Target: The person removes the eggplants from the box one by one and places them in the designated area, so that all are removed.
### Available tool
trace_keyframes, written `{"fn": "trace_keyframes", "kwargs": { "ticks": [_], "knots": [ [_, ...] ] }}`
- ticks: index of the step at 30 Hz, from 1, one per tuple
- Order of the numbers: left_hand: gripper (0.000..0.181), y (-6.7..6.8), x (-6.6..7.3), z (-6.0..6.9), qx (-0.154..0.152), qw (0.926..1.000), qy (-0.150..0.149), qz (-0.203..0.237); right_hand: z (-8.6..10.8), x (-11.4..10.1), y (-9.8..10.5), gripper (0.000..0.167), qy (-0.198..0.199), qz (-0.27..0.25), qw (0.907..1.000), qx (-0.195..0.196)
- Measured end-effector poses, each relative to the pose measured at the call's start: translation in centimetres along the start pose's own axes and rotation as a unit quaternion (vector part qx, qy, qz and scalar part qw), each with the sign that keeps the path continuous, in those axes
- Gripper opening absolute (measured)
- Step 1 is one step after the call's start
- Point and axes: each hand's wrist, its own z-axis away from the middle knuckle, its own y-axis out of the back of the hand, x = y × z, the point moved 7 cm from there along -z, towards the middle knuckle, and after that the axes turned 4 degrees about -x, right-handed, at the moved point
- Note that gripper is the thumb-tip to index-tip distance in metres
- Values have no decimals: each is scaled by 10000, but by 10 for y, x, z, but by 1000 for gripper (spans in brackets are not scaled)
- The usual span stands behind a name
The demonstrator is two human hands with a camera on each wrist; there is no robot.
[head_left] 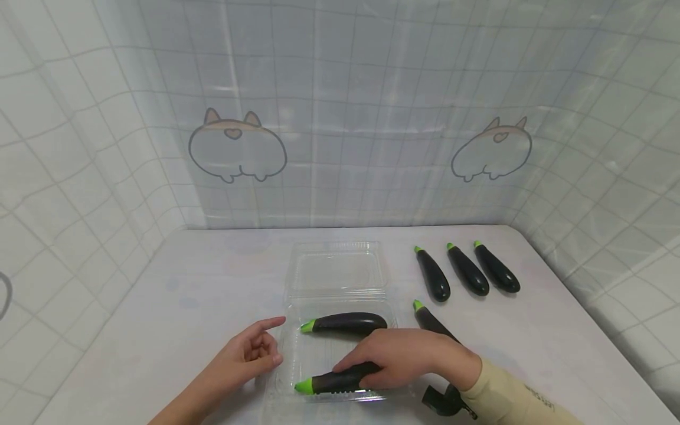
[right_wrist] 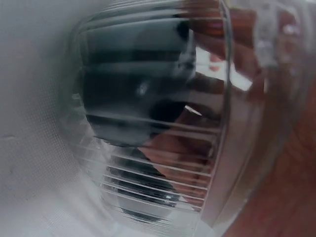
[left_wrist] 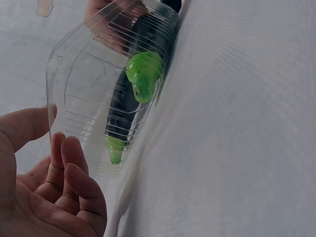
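A clear hinged plastic box (head_left: 334,298) lies unfolded on the table, lid side away from me. My right hand (head_left: 395,357) grips a dark eggplant (head_left: 340,381) with a green stem, lying along the front of the box's near half. Behind it in the same half is a second eggplant (head_left: 350,322), its stem also pointing left. At the box's left edge is my left hand (head_left: 247,354), index finger extended and the other fingers loosely bent. In the left wrist view its thumb (left_wrist: 29,123) touches the clear rim. The right wrist view looks through the box wall at the gripped eggplant (right_wrist: 133,84).
Three eggplants lie side by side at the back right, the nearest to the box being one eggplant (head_left: 432,274). Another eggplant (head_left: 432,321) is partly hidden beneath my right forearm. A black device (head_left: 446,401) sits at the right wrist. White gridded sheets (head_left: 345,118) surround the table.
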Motion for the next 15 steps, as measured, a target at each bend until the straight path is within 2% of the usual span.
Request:
{"fn": "trace_keyframes", "kwargs": {
  "ticks": [7, 12, 15],
  "knots": [
    [67, 1, 1, -1, -39, 9998, 167, 135, 0, 0, 3, 44, 76, 27, 9999, 90],
    [67, 2, 0, 0, -24, 9993, 340, 162, 1, 0, 7, 43, 32, -6, 9993, 379],
    [68, 3, 1, 0, -40, 9993, 331, 178, 3, 2, 11, 43, -127, -107, 9980, 614]
  ]
}}
